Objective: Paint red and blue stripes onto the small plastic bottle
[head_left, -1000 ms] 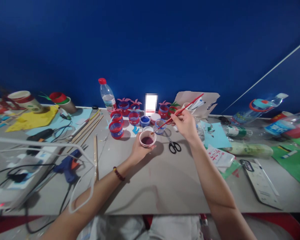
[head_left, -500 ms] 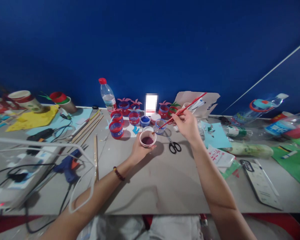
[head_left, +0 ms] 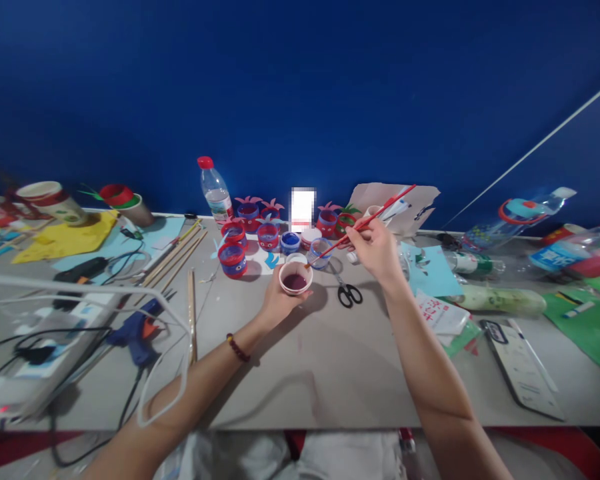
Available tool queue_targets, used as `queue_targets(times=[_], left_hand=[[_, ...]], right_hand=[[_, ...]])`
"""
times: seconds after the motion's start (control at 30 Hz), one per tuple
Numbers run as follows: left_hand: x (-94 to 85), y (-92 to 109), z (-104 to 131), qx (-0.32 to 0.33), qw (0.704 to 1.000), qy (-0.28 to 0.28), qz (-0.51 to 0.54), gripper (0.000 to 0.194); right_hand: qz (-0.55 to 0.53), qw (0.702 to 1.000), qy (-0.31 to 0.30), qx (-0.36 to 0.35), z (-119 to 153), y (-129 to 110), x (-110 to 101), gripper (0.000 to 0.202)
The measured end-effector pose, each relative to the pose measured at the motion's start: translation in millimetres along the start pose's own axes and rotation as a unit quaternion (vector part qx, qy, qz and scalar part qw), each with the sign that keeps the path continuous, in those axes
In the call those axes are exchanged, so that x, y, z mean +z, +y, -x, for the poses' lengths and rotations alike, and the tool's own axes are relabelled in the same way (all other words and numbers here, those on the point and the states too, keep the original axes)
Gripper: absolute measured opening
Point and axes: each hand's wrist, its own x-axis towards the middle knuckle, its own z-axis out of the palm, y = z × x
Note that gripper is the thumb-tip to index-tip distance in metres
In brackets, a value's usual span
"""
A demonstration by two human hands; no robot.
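My left hand (head_left: 276, 298) is wrapped round a white paper cup (head_left: 295, 262) with dark reddish liquid in its bottom. In my right hand (head_left: 373, 245) is a red paintbrush (head_left: 337, 247), pinched between fingers and thumb. Its tip reaches down to the cup's right inner rim. Just behind the cup stand a clear plastic cup (head_left: 321, 256) and an open jar of blue paint (head_left: 291, 241). Black-handled scissors (head_left: 349, 295) lie to the right of the cup. Several red-and-blue painted cups with eyes, among them one at front left (head_left: 233, 261), stand behind my left hand.
A red-capped bottle (head_left: 215, 190) stands at the back. To the left lie wooden sticks (head_left: 173, 260), a blue glue gun (head_left: 139, 327) and a power strip (head_left: 55, 360) with cables. A phone (head_left: 517, 367), light-blue paper (head_left: 435, 270) and plastic bottles (head_left: 480, 262) are on the right.
My right hand and the paintbrush have shifted very slightly to the right. My left hand and the paper cup have stayed in place.
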Motion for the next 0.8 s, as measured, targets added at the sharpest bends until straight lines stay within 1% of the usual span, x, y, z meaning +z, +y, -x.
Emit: queue_targets(times=[0.27, 0.57, 0.8], left_hand=[[0.9, 6.3, -0.1, 0.001, 1.0, 0.013, -0.006, 0.063], [-0.7, -2.0, -0.4, 0.007, 1.0, 0.012, -0.006, 0.064], [1.0, 7.0, -0.4, -0.011, 1.0, 0.023, -0.001, 0.067]], right_hand=[[0.015, 1.0, -0.001, 0.008, -1.2, 1.9, -3.1, 0.032], [-0.014, 1.0, -0.006, 0.025, -4.2, 4.5, -3.3, 0.038], [-0.021, 0.999, -0.009, 0.032, -4.0, 0.0, -5.8, 0.039]])
